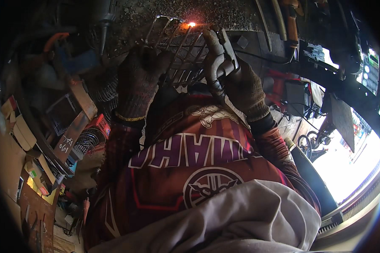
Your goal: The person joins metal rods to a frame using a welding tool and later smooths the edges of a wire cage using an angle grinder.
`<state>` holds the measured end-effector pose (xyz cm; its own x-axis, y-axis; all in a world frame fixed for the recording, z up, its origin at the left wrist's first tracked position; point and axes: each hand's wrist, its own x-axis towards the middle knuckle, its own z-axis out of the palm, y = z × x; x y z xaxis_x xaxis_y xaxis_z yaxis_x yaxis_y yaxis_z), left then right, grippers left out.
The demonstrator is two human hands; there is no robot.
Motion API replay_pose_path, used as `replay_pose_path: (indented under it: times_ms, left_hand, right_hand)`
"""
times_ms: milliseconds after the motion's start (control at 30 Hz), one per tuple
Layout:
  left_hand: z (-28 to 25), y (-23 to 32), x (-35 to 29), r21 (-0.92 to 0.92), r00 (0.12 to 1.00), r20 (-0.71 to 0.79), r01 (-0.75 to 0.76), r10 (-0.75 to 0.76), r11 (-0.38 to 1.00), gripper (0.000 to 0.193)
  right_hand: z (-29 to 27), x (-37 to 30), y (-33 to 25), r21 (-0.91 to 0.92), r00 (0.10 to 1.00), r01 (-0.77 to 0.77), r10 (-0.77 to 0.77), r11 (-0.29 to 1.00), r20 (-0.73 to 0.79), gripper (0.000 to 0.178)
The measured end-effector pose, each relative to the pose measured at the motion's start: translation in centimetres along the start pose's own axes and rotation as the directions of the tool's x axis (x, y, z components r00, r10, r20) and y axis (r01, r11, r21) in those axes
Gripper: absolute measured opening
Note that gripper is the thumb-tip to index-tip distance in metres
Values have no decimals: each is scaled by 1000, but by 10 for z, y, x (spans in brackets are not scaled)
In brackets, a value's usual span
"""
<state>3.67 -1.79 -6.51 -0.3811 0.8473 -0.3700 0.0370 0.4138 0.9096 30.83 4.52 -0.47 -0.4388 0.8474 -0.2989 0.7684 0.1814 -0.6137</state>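
A metal grate [174,47] of thin parallel bars lies ahead of my chest, with a bright orange-red glow [192,24] at its far edge. My right hand [242,86], in a knitted work glove, is closed around a grey welding electrode holder [215,59]. Its jaw end points away from me, just right of the glow; I cannot make out a rod in it. My left hand [140,78], in a dark, sooty glove, is closed at the grate's left side. Shadow hides most of its fingertips.
Hammers and other handled tools [292,25] hang at the far right. Wire coils [88,139], a red crate [99,126] and cardboard boxes [23,130] crowd the left. A cable [261,58] runs right of the holder. Bicycle wheels [306,145] stand near the bright opening.
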Motion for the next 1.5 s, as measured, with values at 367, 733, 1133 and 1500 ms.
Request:
replay_pose_path:
  times_ms: [367,733,1133,1500]
  left_hand:
    - [0,4,-4,-18,995,-28,-98,98,995,35]
    - [-13,-9,-1,-640,997,62,6,45,768,18]
    - [-16,31,-14,-224,946,-8,-319,325,921,24]
    - [-32,33,-5,-754,988,-154,-126,13,644,18]
  right_hand:
    - [2,-9,11,125,982,-27,50,992,-184,38]
    - [-40,-20,53,756,910,217,152,617,-385,40]
    - [-116,-50,81,640,726,229,309,733,-614,41]
    - [-139,-48,128,697,578,432,418,572,-701,32]
